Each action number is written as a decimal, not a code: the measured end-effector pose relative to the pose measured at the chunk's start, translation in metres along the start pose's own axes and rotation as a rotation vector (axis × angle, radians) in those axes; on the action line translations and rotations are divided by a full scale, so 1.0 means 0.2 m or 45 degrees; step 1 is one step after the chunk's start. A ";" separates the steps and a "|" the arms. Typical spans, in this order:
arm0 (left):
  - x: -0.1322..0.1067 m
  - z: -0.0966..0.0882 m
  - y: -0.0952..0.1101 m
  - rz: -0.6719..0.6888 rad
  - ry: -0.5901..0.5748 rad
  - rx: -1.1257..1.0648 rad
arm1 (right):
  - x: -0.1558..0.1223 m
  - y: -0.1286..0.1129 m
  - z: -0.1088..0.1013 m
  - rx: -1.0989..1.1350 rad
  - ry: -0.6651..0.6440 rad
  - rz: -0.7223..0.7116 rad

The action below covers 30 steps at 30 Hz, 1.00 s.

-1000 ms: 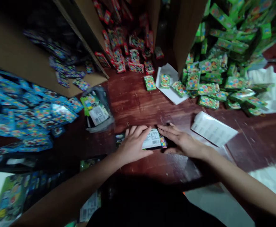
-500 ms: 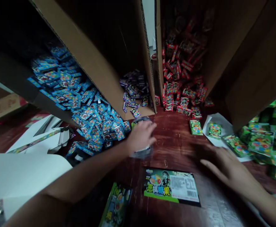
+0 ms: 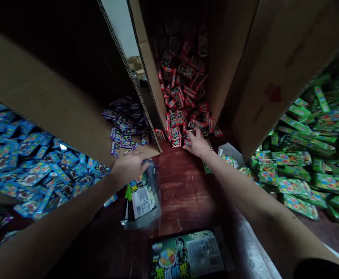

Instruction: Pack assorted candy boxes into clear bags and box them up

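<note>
My left hand reaches over the front of a pile of purple candy packets, thumb apart from the fingers; its fingertips are blurred. Beneath its wrist lie printed green-and-black candy cards in clear plastic bags. At the front of a heap of red candy packets, my right hand has its thumb and fingers bent around one small red packet. Close to me on the table lies another green printed candy bag with a pale label, cut off by the lower edge.
Cardboard boxes on their sides hold the packets; one box wall stands right of the red heap. Blue candy packets spread at left, green candy packets at right. White paper lies behind my right forearm. The table is dark red.
My view has swung to the right. The left hand has gone from the plastic bags to the purple packets, and the right hand from above the table to the red packets.
</note>
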<state>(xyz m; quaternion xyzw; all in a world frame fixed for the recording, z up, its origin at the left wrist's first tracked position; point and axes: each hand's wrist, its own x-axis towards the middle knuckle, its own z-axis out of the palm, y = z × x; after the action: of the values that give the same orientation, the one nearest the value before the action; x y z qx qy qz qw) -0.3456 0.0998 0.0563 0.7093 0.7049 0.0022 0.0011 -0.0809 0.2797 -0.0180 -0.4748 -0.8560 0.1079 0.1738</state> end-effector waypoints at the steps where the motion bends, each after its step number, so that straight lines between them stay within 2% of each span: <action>1: 0.03 0.03 0.08 0.059 0.017 -0.030 | -0.01 -0.02 0.00 0.014 -0.017 0.025; 4: 0.14 0.13 0.34 0.249 0.066 -0.209 | -0.13 -0.09 -0.01 0.044 -0.087 0.054; 6: 0.20 0.20 0.51 0.320 0.069 -0.342 | -0.24 -0.09 -0.05 0.050 -0.142 0.016; 8: 0.23 0.26 0.65 0.312 0.033 -0.385 | -0.37 -0.04 -0.12 0.039 -0.196 -0.048; 10: 0.25 0.31 0.74 0.267 0.007 -0.380 | -0.47 0.06 -0.19 0.016 -0.274 -0.118; 12: 0.24 0.34 0.78 0.242 -0.006 -0.392 | -0.53 0.16 -0.26 0.006 -0.382 -0.182; 15: 0.23 0.35 0.76 0.256 -0.078 -0.431 | -0.57 0.27 -0.32 -0.025 -0.529 -0.316; 19: 0.20 0.33 0.70 0.417 -0.180 -0.399 | -0.62 0.24 -0.34 -0.159 -0.613 -0.504; 22: 0.18 0.32 0.67 0.485 -0.153 -0.313 | -0.77 0.18 -0.39 -0.152 -0.603 -0.536; 24: 0.16 0.31 0.68 0.454 -0.151 -0.251 | -0.95 0.15 -0.46 -0.035 -0.495 -0.470; 26: 0.10 0.28 0.73 0.451 -0.133 -0.226 | -1.18 0.15 -0.53 0.205 -0.363 -0.356; 28: -0.01 0.24 0.83 0.496 -0.085 -0.294 | -1.46 0.16 -0.57 0.476 -0.214 -0.245; 30: -0.14 0.19 0.96 0.526 -0.073 -0.456 | -1.76 0.17 -0.56 0.650 -0.010 -0.159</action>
<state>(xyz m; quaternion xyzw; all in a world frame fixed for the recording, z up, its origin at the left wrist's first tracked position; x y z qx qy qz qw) -0.1534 0.0703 0.0191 0.8263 0.5334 0.1068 0.1459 0.1632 0.0002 0.0044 -0.3615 -0.8293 0.3114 0.2909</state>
